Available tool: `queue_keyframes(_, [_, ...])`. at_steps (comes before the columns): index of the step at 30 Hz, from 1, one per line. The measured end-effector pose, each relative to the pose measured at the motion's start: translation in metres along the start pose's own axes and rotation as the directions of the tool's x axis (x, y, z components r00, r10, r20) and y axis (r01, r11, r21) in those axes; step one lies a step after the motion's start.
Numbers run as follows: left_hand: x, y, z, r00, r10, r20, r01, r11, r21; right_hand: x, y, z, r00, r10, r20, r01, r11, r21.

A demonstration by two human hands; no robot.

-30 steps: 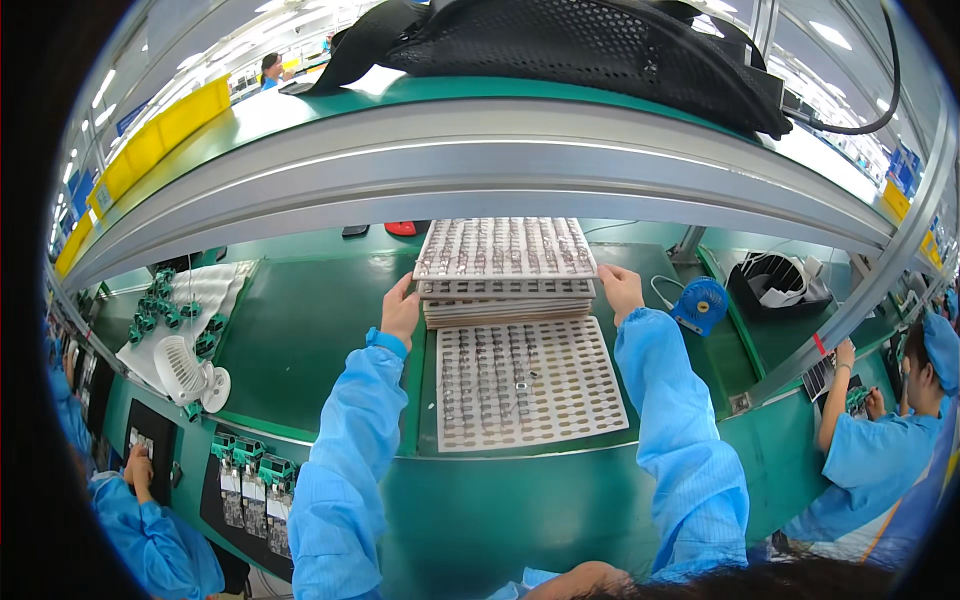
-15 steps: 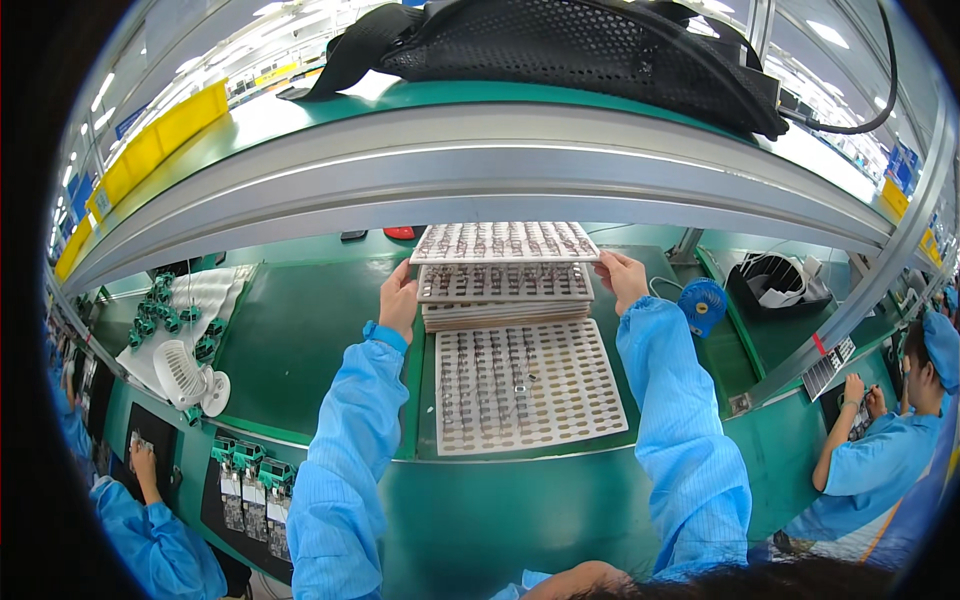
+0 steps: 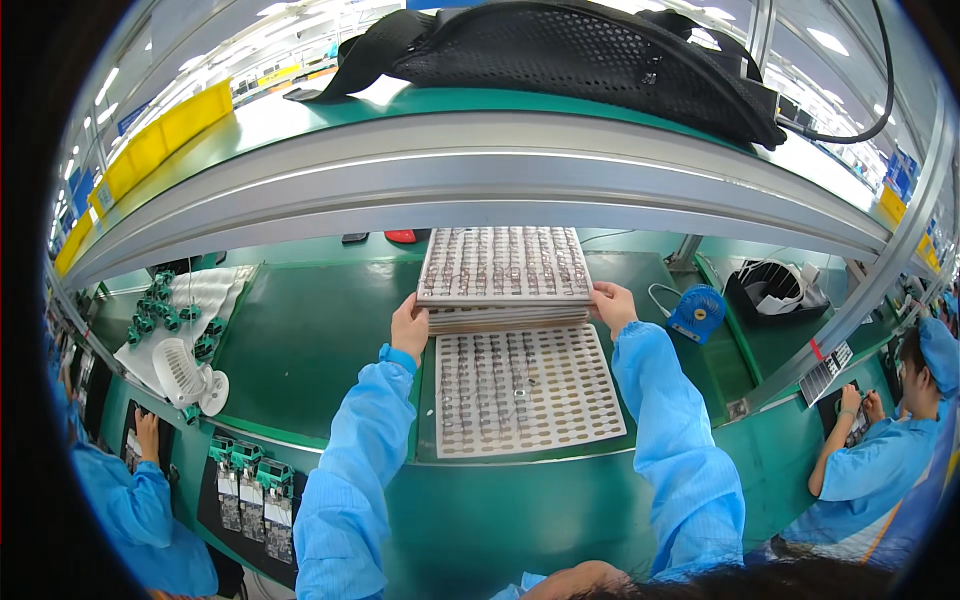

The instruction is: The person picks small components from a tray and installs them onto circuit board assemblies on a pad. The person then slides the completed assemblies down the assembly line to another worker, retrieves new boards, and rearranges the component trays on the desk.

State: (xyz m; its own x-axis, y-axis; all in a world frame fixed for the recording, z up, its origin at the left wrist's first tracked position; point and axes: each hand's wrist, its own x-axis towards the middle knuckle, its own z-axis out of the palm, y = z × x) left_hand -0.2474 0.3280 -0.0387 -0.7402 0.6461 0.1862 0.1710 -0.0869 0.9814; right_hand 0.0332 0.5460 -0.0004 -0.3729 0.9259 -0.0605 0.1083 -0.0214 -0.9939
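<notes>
A white tray full of small dark parts (image 3: 505, 265) tops a stack of similar trays (image 3: 510, 318). My left hand (image 3: 408, 327) grips its left front corner, fingers closed on the edge. At the right front corner my right hand (image 3: 613, 305) holds the same tray. It lies on or just over the stack; I cannot tell which. In front of the stack lies another white tray (image 3: 580, 400) with rows of slots. Small parts fill its left columns, while slots on the right hold none. One loose part (image 3: 521, 394) sits near its middle.
A metal shelf beam (image 3: 480, 180) crosses above the far side. A blue fan (image 3: 697, 314) and a black bin (image 3: 750, 300) stand to the right. Left are a white fan (image 3: 190, 378) and green parts (image 3: 160, 300). Co-workers sit at both sides (image 3: 870, 450).
Both hands have come nearer and lower with the top tray. Its raised front edge has dropped, closing the gap above the stack.
</notes>
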Motion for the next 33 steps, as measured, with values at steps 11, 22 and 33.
queue_keyframes(11, [0.012, 0.025, 0.005, 0.993, -0.009, -0.122, -0.034, 0.937, -0.347, 0.022, -0.031, -0.004, 0.959, 0.218, 0.183, -0.277, 0.861, 0.427])
queue_keyframes(22, [-0.007, 0.041, 0.071, 0.951, -0.202, 0.234, 0.309, 0.576, -0.757, -0.028, -0.047, 0.034, 0.967, 0.028, 0.254, -0.120, 0.928, 0.354])
queue_keyframes(33, [-0.013, 0.054, 0.072, 0.920, -0.222, 0.323, 0.384, 0.679, -0.626, 0.011, -0.034, 0.004, 0.972, -0.013, 0.235, -0.079, 0.923, 0.376])
